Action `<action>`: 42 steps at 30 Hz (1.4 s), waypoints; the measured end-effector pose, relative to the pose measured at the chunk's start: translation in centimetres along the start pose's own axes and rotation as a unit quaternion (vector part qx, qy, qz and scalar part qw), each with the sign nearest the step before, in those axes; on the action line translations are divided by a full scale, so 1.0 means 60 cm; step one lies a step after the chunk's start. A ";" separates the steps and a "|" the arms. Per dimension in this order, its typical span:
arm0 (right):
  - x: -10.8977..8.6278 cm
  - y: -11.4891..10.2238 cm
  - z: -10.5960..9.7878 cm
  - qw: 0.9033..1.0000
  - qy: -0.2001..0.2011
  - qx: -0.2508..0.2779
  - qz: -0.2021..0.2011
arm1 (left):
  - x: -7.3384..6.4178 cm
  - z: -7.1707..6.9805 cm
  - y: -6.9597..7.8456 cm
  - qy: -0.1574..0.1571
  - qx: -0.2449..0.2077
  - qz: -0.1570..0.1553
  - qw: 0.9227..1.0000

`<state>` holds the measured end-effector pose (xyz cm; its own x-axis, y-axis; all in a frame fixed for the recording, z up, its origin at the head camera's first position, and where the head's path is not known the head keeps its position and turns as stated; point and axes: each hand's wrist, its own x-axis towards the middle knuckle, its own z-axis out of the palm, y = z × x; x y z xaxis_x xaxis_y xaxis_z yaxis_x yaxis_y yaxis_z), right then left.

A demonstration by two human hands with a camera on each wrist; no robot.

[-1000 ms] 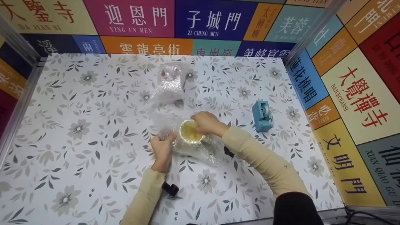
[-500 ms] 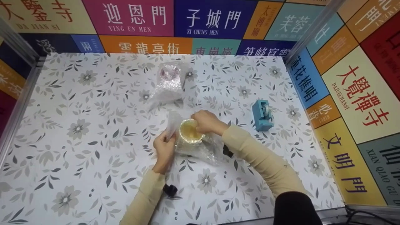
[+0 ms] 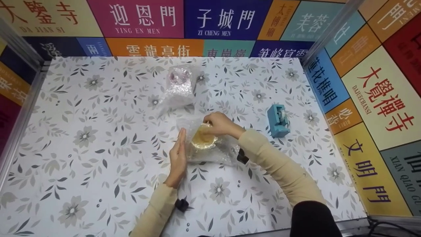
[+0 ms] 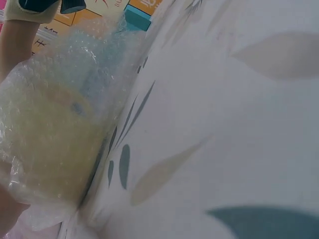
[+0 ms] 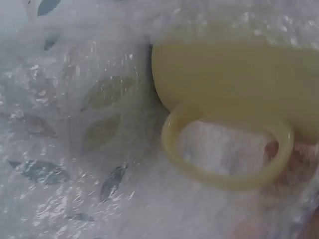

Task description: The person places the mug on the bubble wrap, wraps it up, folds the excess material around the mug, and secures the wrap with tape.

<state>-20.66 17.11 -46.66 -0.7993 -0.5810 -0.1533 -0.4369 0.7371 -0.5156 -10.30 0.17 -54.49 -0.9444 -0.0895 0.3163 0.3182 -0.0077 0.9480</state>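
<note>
A yellow mug (image 3: 203,141) sits in the middle of the table with bubble wrap (image 3: 217,155) around it. Its looped handle (image 5: 229,180) shows in the right wrist view, with wrap lying over and beside it. My right hand (image 3: 221,123) grips the mug at its far right rim, fingers bent over the edge. Along the mug's left side my left hand (image 3: 178,158) lies with its fingers straight, pressing the wrap against it. In the left wrist view, the wrap (image 4: 84,64) covers the mug's side. The right fingertips are partly hidden inside the rim.
Behind the mug lies another bubble-wrapped bundle (image 3: 180,84) with something pinkish inside. A teal tape dispenser (image 3: 278,121) stands to the right on the flower-patterned table (image 3: 108,184). Printed panels (image 3: 227,19) wall the back and sides.
My left hand let go of the wrap's left edge it was pinching, and its fingers straightened against the mug's side. That flap now stands up by the mug. The right hand stays at the rim.
</note>
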 end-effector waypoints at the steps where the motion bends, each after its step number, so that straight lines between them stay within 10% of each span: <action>1: -0.005 0.005 -0.004 1.000 0.000 0.025 -0.009 | 0.001 0.001 0.002 0.004 0.000 -0.004 1.000; 14: -0.120 0.088 -0.036 0.988 0.055 0.140 0.043 | 0.009 0.002 0.059 0.011 0.004 -0.013 1.000; 23: -0.187 0.142 -0.008 0.975 0.017 0.187 0.118 | 0.020 -0.001 0.054 0.033 0.060 0.117 0.991; 31: -0.220 0.178 0.013 0.973 -0.036 0.207 0.092 | 0.030 -0.007 -0.002 0.009 0.101 0.193 0.976; 42: -0.226 0.134 0.016 0.962 0.115 0.228 0.094 | 0.035 -0.004 -0.001 0.005 0.201 0.222 0.954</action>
<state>-12.94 30.58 -49.52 -0.9393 -0.3227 -0.1161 -0.0917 0.5626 -0.8216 -12.27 -0.25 -53.92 -0.7226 -0.0055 0.6913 0.6271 0.4155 0.6589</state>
